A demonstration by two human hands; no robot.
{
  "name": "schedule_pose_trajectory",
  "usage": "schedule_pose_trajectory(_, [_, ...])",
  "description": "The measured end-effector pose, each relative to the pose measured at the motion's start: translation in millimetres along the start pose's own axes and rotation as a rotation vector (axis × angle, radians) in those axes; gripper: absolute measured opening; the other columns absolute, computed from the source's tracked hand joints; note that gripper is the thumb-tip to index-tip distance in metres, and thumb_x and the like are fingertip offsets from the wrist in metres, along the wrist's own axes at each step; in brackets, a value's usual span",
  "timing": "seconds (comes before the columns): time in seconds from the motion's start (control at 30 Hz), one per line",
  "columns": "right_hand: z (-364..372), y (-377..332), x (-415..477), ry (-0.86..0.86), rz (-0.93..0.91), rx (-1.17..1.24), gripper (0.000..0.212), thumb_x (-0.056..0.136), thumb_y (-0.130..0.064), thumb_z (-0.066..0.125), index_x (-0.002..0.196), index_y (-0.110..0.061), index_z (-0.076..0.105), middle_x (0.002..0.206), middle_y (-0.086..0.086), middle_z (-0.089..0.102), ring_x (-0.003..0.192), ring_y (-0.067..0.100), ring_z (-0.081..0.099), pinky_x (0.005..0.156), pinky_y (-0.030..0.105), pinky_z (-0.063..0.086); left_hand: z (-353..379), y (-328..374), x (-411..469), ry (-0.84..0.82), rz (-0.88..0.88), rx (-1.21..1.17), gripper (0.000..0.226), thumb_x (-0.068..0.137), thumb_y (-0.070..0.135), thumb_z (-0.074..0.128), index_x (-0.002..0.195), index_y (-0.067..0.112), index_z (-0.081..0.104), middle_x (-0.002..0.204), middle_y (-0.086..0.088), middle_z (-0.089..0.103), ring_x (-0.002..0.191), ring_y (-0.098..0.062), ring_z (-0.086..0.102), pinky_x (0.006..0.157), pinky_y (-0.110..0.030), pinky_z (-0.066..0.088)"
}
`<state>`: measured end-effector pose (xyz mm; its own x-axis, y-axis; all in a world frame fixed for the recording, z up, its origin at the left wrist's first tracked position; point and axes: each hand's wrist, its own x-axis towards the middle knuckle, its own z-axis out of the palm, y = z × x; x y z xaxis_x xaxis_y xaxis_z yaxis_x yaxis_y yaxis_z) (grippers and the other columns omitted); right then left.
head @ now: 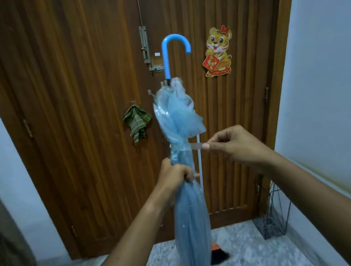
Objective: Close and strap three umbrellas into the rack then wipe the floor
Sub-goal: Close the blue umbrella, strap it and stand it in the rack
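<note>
A closed, translucent light-blue umbrella (pixel 190 221) stands upright before me, its blue hooked handle (pixel 171 51) at the top. My left hand (pixel 175 174) grips the gathered canopy around its middle. To the right, my right hand (pixel 233 143) pinches the end of the umbrella's clear strap (pixel 196 146) and holds it out sideways from the canopy. A black wire umbrella rack (pixel 273 215) stands on the floor in the right corner, with nothing visible inside it.
A brown wooden door (pixel 81 99) fills the background, with a green striped cloth (pixel 137 123) hanging on a hook and a tiger sticker (pixel 218 51). A thin white pole leans behind the umbrella, ending in a dark brush head (pixel 218 255) on the marble floor (pixel 246 254). White walls flank both sides.
</note>
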<state>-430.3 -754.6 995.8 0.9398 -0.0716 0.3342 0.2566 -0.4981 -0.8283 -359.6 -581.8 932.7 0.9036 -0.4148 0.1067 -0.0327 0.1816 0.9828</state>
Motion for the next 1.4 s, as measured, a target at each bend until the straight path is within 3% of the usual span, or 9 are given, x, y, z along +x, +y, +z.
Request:
schedule_pose_trajectory(0.27, [4.5,19.0,-6.5,-0.227,0.073,0.550,0.024,0.092,-0.018,0.063,0.106,0.002,0.063,0.089,0.003,0.072,0.081,0.011,0.067,0.079,0.029,0.051,4.6,9.1,-18.1,-0.827,-0.186,-0.503,0.046,0.044,-0.005,0.053,0.089,0.004,0.055,0.067,-0.007,0.050,0.059,-0.020,0.056,0.086,-0.040,0.050])
schedule_pose_trajectory(0.4, [6.0,13.3,-9.3,-0.351,0.021,0.775,0.015,0.100,-0.010,0.052,0.112,-0.002,0.056,0.084,0.005,0.070,0.065,0.012,0.067,0.066,0.025,0.055,2.9,9.9,-12.0,-0.969,-0.209,-0.501,0.051,0.046,0.002,0.063,0.097,0.002,0.057,0.072,-0.008,0.060,0.072,-0.026,0.062,0.080,-0.039,0.046])
schedule_pose_trajectory(0.53, [8.3,8.5,-11.5,-0.236,-0.010,0.703,0.011,0.099,-0.005,0.055,0.088,-0.007,0.051,0.063,-0.004,0.065,0.045,0.005,0.052,0.045,0.016,0.040,-8.5,14.0,-10.6,-0.853,-0.185,-0.189,0.059,0.053,0.003,0.052,0.111,-0.004,0.059,0.096,-0.019,0.068,0.100,-0.042,0.057,0.090,-0.047,0.050])
schedule_pose_trajectory(0.63, [12.9,5.2,-14.7,-0.042,0.011,0.557,0.017,0.094,-0.002,0.063,0.081,-0.008,0.053,0.067,0.000,0.069,0.061,0.010,0.067,0.053,0.023,0.055,-8.1,5.0,-18.0,-0.358,0.007,0.059,0.041,0.060,0.010,0.061,0.099,0.011,0.073,0.097,-0.008,0.074,0.094,-0.026,0.068,0.078,-0.034,0.054])
schedule_pose_trajectory(0.73, [27.3,10.3,-14.2,0.176,0.051,0.349,0.015,0.091,-0.002,0.070,0.082,-0.003,0.058,0.064,0.003,0.070,0.068,0.024,0.073,0.058,0.034,0.062,1.8,-21.8,-37.4,0.122,0.213,0.158,0.043,0.070,0.019,0.075,0.112,0.020,0.064,0.101,0.002,0.074,0.094,-0.015,0.070,0.069,-0.018,0.053])
schedule_pose_trajectory(0.87, [55.8,13.5,-9.9,0.278,0.097,0.068,0.021,0.072,-0.029,0.083,0.069,-0.014,0.069,0.068,0.005,0.075,0.070,0.026,0.076,0.072,0.055,0.061,29.5,-50.9,-45.6,0.166,0.207,0.338,0.069,0.072,0.018,0.086,0.122,0.021,0.038,0.108,0.006,0.067,0.093,-0.004,0.069,0.071,-0.022,0.058])
schedule_pose_trajectory(1.03, [72.4,-7.3,-15.7,0.129,-0.024,-0.092,0.011,0.082,-0.027,0.082,0.075,-0.021,0.076,0.081,-0.007,0.077,0.082,0.005,0.074,0.077,0.036,0.064,33.7,-48.8,-27.6,0.393,0.248,0.183,0.052,0.089,0.008,0.068,0.133,0.010,0.042,0.111,-0.003,0.066,0.096,-0.009,0.069,0.073,-0.020,0.056])
schedule_pose_trajectory(1.17, [65.9,-15.5,-20.5,0.120,-0.051,0.011,0.005,0.085,-0.016,0.080,0.086,-0.011,0.080,0.093,-0.006,0.079,0.091,0.001,0.074,0.079,0.031,0.064,14.6,-31.2,-19.6,0.321,0.221,-0.025,0.029,0.083,-0.010,0.056,0.106,0.004,0.066,0.084,-0.013,0.072,0.073,-0.023,0.070,0.062,-0.031,0.055])
schedule_pose_trajectory(1.4, [64.6,-23.9,-35.4,0.245,-0.287,-0.194,0.004,0.087,-0.024,0.077,0.088,-0.022,0.080,0.079,-0.014,0.075,0.076,-0.003,0.070,0.070,0.021,0.060,3.9,-9.0,-30.8,0.056,0.071,-0.364,0.028,0.063,-0.019,0.045,0.067,0.003,0.062,0.059,-0.009,0.059,0.060,-0.022,0.059,0.053,-0.030,0.052])
